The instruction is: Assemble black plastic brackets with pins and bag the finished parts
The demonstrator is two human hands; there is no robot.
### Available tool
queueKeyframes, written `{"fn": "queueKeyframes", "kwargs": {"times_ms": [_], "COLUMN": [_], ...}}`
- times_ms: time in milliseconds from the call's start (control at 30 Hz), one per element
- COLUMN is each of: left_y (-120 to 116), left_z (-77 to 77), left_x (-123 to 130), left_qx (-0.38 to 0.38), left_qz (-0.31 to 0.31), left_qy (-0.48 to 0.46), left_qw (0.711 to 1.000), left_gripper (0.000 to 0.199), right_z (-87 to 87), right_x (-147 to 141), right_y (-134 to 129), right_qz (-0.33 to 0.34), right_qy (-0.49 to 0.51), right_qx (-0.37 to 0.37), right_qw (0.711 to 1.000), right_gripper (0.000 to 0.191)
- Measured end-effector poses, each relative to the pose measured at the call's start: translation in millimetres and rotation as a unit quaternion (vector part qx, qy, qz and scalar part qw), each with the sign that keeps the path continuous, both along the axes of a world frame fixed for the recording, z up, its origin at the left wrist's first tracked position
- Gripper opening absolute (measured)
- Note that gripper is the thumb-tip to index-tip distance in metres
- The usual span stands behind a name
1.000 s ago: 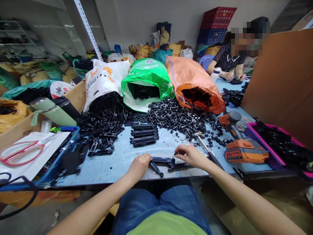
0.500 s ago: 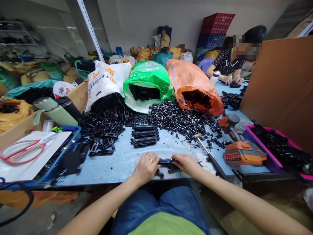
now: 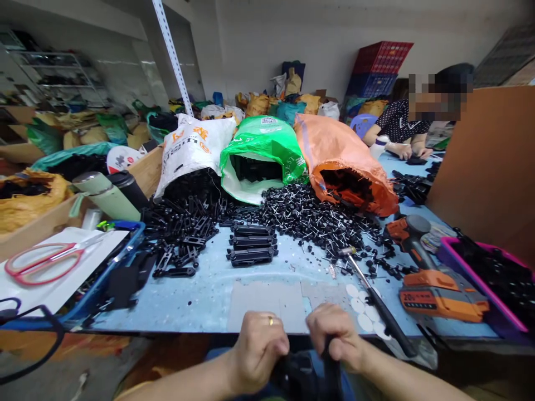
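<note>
My left hand (image 3: 259, 351), with a ring on one finger, is closed on the left side of a black plastic part (image 3: 303, 370). Its other side is in the curled fingers of my right hand (image 3: 332, 337). Both hands are at the table's front edge, over my lap. The part looks blurred, and the fingers cover some of it. Beyond the hands, a grey board (image 3: 267, 303) lies flat on the blue table (image 3: 188, 309). Several long black assembled pieces (image 3: 253, 245) are lined up farther back.
Black arms (image 3: 179, 239) and black-headed metal pins (image 3: 321, 217) lie heaped before white, green and orange sacks (image 3: 343, 150). To the right are a hammer (image 3: 380, 306), white discs (image 3: 363, 309), a cordless drill (image 3: 434, 278) and a pink bin (image 3: 489, 289). Scissors (image 3: 45, 262) lie left. A co-worker sits far right.
Both hands have come back from the grey board toward my body, now gripping the black part over my lap. The view has tilted, so the table appears lower.
</note>
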State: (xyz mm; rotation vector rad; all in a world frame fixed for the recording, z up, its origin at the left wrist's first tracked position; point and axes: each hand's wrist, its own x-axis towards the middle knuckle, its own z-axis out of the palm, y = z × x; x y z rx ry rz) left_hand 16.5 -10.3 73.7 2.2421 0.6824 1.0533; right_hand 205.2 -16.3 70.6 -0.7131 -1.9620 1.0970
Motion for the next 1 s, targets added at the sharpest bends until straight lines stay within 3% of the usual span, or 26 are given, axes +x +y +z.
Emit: {"fn": "queueKeyframes", "kwargs": {"times_ms": [67, 167, 233, 300, 367, 467, 567, 633, 767, 833, 900, 1000], "left_y": [-14, -10, 7, 30, 54, 84, 106, 116, 125, 124, 119, 104], "left_z": [3.9, -11.0, -28.5, -46.4, -61.4, -76.2, -85.4, -89.8, -86.7, -77.0, -67.2, -68.2], "left_x": [6, 8, -1, -16, -33, -49, -57, -60, -66, -72, -83, -105], "left_qx": [-0.014, 0.053, 0.138, 0.205, 0.223, 0.222, 0.214, 0.204, 0.196, 0.206, 0.224, 0.249], "left_qz": [0.062, 0.151, 0.167, 0.192, 0.207, 0.198, 0.216, 0.229, 0.235, 0.237, 0.252, 0.297], "left_qy": [-0.096, -0.149, -0.094, 0.021, 0.157, 0.313, 0.383, 0.400, 0.409, 0.400, 0.386, 0.353], "left_qw": [0.993, 0.976, 0.972, 0.960, 0.939, 0.902, 0.873, 0.864, 0.860, 0.861, 0.859, 0.852], "left_gripper": [0.064, 0.063, 0.061, 0.063, 0.063, 0.056, 0.058, 0.058, 0.055, 0.056, 0.058, 0.058], "right_z": [-14.0, -44.4, -59.8, -69.9, -77.8, -91.0, -102.8, -104.4, -88.7, -77.2, -66.8, -56.7], "right_x": [-38, -82, -90, -81, -64, -51, -66, -82, -98, -96, -91, -87], "right_y": [-1, 19, 51, 93, 136, 185, 205, 211, 245, 280, 322, 386], "right_qz": [-0.063, -0.254, -0.318, -0.342, -0.381, -0.360, -0.278, -0.262, -0.302, -0.308, -0.305, -0.303], "right_qy": [0.130, 0.197, 0.154, 0.078, 0.029, -0.011, -0.060, -0.091, -0.136, -0.188, -0.247, -0.287], "right_qx": [-0.033, -0.035, -0.031, -0.021, -0.036, -0.128, -0.159, -0.122, 0.072, 0.136, 0.153, 0.154], "right_qw": [0.989, 0.946, 0.935, 0.936, 0.923, 0.924, 0.946, 0.953, 0.941, 0.923, 0.907, 0.896], "right_gripper": [0.054, 0.052, 0.046, 0.044, 0.050, 0.063, 0.067, 0.067, 0.056, 0.050, 0.045, 0.037]}}
